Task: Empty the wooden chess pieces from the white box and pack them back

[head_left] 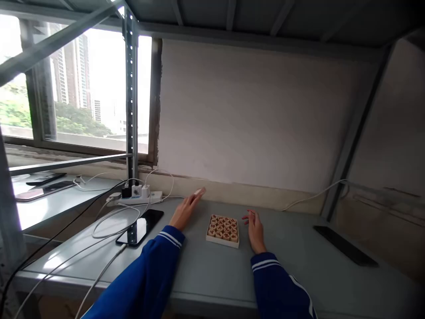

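A shallow pale box (222, 242) sits on the grey tabletop between my hands, filled with rows of round wooden Chinese chess pieces (226, 229), dark characters facing up. To its upper left, my left hand (186, 210) reaches away from me with its fingers close together. A small pale thing (198, 192) shows at those fingertips, too small to name. Just right of the box, apart from it, my right hand (255, 228) hovers or rests with its fingers loosely bent and apart, holding nothing visible.
On the left lies a black phone (141, 227) with a white cable. Behind it is a power strip (155, 196) with plugged chargers. A dark flat bar-shaped object (345, 245) lies at the right. Metal shelf posts (132, 97) frame the desk, with a wall behind.
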